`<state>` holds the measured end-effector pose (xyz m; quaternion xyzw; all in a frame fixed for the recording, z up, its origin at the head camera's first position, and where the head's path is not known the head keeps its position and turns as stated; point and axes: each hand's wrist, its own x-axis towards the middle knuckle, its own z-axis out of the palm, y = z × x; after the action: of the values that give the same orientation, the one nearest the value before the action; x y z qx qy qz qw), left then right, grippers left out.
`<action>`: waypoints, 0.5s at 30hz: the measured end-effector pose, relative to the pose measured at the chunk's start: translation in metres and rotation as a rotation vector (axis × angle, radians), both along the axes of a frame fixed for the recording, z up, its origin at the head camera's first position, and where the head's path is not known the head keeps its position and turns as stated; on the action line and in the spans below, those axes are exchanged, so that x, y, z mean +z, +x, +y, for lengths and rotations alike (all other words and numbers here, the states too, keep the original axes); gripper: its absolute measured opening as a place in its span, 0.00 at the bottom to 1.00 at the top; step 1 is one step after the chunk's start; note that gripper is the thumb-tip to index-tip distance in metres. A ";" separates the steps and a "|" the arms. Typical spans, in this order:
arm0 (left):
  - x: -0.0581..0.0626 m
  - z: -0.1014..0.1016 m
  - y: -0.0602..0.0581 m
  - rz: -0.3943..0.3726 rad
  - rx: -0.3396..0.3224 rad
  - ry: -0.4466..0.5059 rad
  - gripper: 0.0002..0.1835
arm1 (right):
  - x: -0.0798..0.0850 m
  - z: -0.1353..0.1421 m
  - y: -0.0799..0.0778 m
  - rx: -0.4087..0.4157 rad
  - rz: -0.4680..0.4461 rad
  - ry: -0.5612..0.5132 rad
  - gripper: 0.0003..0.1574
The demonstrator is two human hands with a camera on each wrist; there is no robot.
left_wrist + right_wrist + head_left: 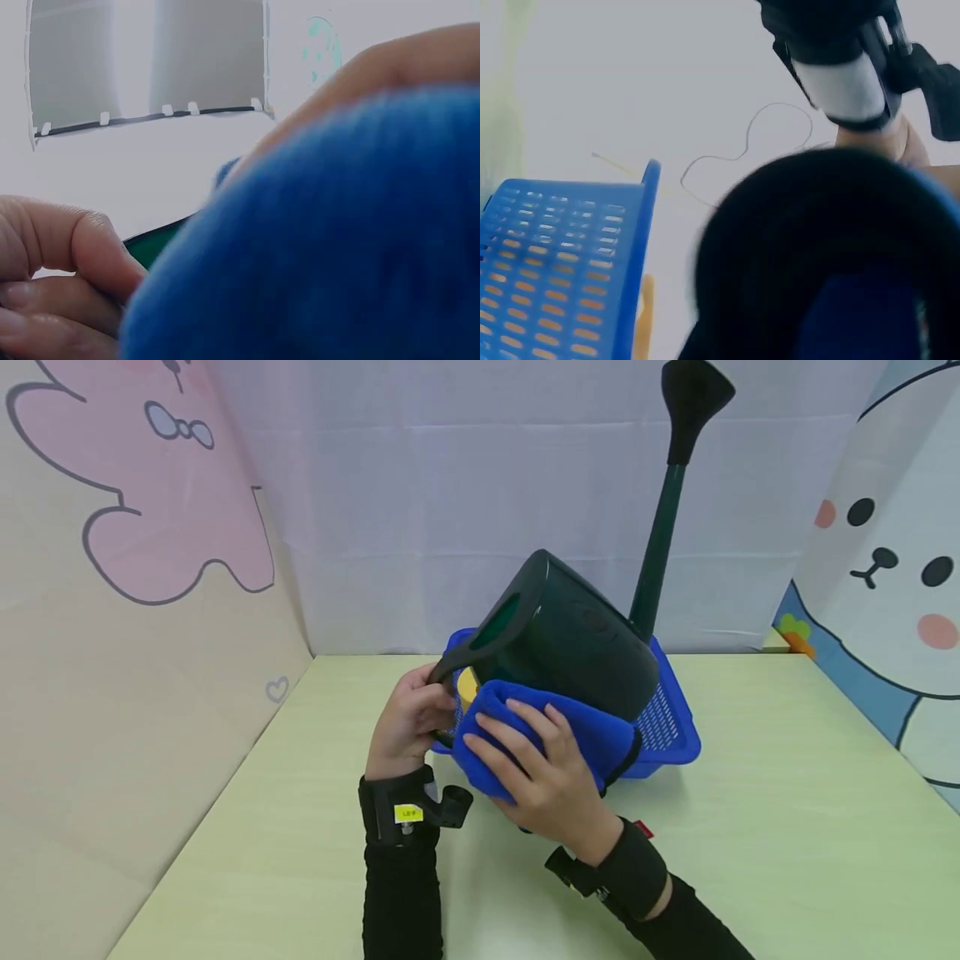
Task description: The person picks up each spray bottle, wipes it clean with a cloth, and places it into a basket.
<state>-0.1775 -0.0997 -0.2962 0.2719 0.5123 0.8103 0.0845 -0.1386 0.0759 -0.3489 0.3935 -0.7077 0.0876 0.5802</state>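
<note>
A dark green watering can is tilted over the blue basket, its long spout and black rose pointing up at the back right. My left hand grips the can's handle. My right hand holds a folded blue cloth with black edging against the can's lower side, fingers bent over the cloth. In the left wrist view the cloth fills much of the picture, beside the left fingers. The cloth hides the near part of the can.
The blue perforated basket stands on the pale green table behind the hands. Something yellow shows between handle and cloth; what it is cannot be told. A white curtain hangs behind, with cartoon-printed sheets on both sides.
</note>
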 end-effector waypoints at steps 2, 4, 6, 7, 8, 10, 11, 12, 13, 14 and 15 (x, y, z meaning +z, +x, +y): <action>0.000 0.002 0.000 0.002 -0.017 -0.005 0.12 | 0.001 0.000 0.005 -0.030 -0.052 0.046 0.38; 0.000 0.004 0.000 0.000 -0.030 -0.007 0.11 | 0.005 0.002 0.008 -0.050 -0.090 0.058 0.39; 0.000 0.006 0.001 -0.001 -0.037 -0.012 0.11 | 0.010 0.007 0.011 -0.054 -0.104 0.042 0.40; 0.000 0.006 0.001 -0.002 -0.041 -0.014 0.11 | 0.012 0.010 0.012 -0.046 -0.108 0.025 0.39; 0.001 0.007 0.002 -0.008 -0.043 -0.019 0.11 | 0.015 0.013 0.013 -0.030 -0.112 0.000 0.38; 0.001 0.007 0.003 -0.023 -0.044 -0.033 0.10 | 0.021 0.019 0.014 0.023 -0.119 -0.069 0.34; 0.002 0.008 0.003 -0.030 -0.043 -0.042 0.09 | 0.024 0.023 0.015 0.052 -0.126 -0.108 0.32; 0.002 0.008 0.004 -0.037 -0.043 -0.050 0.08 | 0.026 0.026 0.015 0.086 -0.136 -0.150 0.31; 0.003 0.008 0.004 -0.044 -0.040 -0.060 0.07 | 0.029 0.029 0.015 0.121 -0.148 -0.194 0.29; 0.003 0.008 0.005 -0.050 -0.033 -0.071 0.07 | 0.031 0.033 0.015 0.154 -0.161 -0.239 0.28; 0.003 0.008 0.006 -0.053 -0.028 -0.081 0.07 | 0.034 0.037 0.015 0.179 -0.174 -0.281 0.27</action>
<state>-0.1716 -0.0916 -0.2928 0.2540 0.5384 0.7945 0.1202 -0.1234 0.1128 -0.3153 0.3611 -0.6981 0.2706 0.5560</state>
